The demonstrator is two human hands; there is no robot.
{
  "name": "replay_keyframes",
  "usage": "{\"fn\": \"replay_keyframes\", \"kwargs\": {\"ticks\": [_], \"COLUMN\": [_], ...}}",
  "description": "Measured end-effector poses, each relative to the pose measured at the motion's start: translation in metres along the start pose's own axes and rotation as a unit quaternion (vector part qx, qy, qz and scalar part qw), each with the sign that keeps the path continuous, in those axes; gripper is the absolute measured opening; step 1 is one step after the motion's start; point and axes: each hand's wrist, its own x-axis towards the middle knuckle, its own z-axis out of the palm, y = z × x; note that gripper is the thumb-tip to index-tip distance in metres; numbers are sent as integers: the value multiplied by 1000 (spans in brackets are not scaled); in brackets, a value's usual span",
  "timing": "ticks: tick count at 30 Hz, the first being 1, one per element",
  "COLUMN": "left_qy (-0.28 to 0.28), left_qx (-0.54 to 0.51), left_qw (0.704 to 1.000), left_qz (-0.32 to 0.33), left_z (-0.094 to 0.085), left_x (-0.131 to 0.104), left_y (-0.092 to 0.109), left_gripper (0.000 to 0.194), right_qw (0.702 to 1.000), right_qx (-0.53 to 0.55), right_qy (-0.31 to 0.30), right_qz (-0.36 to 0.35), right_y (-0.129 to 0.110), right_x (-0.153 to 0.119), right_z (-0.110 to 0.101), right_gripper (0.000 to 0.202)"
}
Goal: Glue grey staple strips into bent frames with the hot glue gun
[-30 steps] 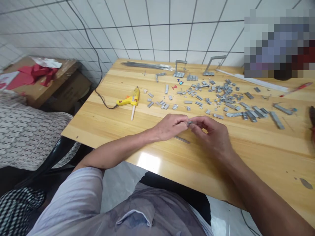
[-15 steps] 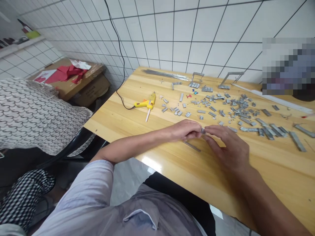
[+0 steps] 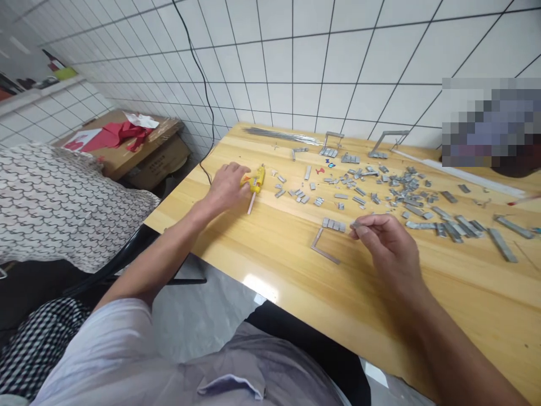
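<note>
My left hand [image 3: 228, 185] is on the handle end of a yellow hot glue gun [image 3: 257, 179], its fingers curled over the handle. A white glue stick [image 3: 251, 203] sticks out of the gun toward me. My right hand [image 3: 391, 242] pinches a small grey strip piece [image 3: 355, 224] between thumb and fingers, just above the table. To the left of that hand lies a row of short grey pieces side by side [image 3: 333, 225]. An L-shaped grey frame [image 3: 324, 254] lies just below the row, close to it.
Many loose grey pieces [image 3: 408, 189] are scattered on the wooden table [image 3: 270, 242]. Frames with upright arms [image 3: 332, 144] stand near the tiled wall, beside thin metal rods [image 3: 281, 135]. The gun's black cord [image 3: 207, 96] runs up the wall. A cardboard box [image 3: 154, 160] stands at left.
My left hand has moved left, away from my right hand, and onto the glue gun. The row of pieces and L-shaped frame have come into full view. My right hand stays near its place.
</note>
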Motion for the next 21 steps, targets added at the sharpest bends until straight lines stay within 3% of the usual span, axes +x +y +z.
{"fn": "replay_keyframes", "kwargs": {"ticks": [2,4,7,12,16,21], "left_qy": [-78,-109,-115,-79,-24,46], "left_qx": [58,62,49,17,-23,-113], "left_qw": [995,992,992,996,995,969], "left_qz": [-7,-2,7,48,96,215], "left_z": [12,23,30,24,20,14], "left_x": [8,15,23,28,21,-5], "left_y": [-25,-36,-37,-30,-8,54], "left_gripper": [51,53,47,36,33,31], "right_qw": [999,997,992,972,954,949], "right_qx": [40,64,95,181,236,253], "right_qy": [3,3,7,17,19,7], "right_qz": [26,45,77,151,184,187], "right_y": [-4,-6,-5,0,2,1], "right_x": [2,4,8,13,16,17], "right_z": [2,4,4,1,-3,-6], "right_gripper": [15,16,21,26,31,32]}}
